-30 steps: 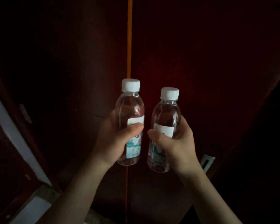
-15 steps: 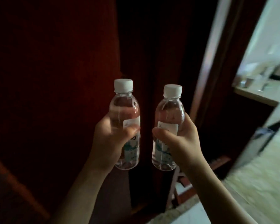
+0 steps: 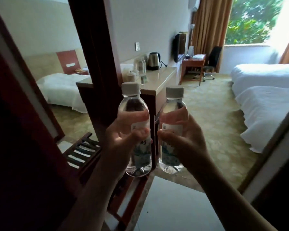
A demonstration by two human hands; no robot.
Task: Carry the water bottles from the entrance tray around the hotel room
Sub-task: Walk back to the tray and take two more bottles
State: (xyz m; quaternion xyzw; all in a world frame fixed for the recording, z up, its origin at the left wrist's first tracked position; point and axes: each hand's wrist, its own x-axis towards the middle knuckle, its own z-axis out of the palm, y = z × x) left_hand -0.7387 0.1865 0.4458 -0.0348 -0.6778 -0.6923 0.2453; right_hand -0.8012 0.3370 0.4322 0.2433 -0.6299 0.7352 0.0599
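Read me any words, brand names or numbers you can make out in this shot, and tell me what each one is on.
None can be read.
Label on the left bottle, held by the left hand: dark characters, half covered by the thumb, blurred.
Label on the right bottle, held by the right hand: print too blurred.
Small card on the counter: too small to tell.
Kettle: no marking visible.

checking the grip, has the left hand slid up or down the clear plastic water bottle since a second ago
No. The left hand grips the left clear plastic water bottle at its label, thumb across the front and white cap clear above, as before.
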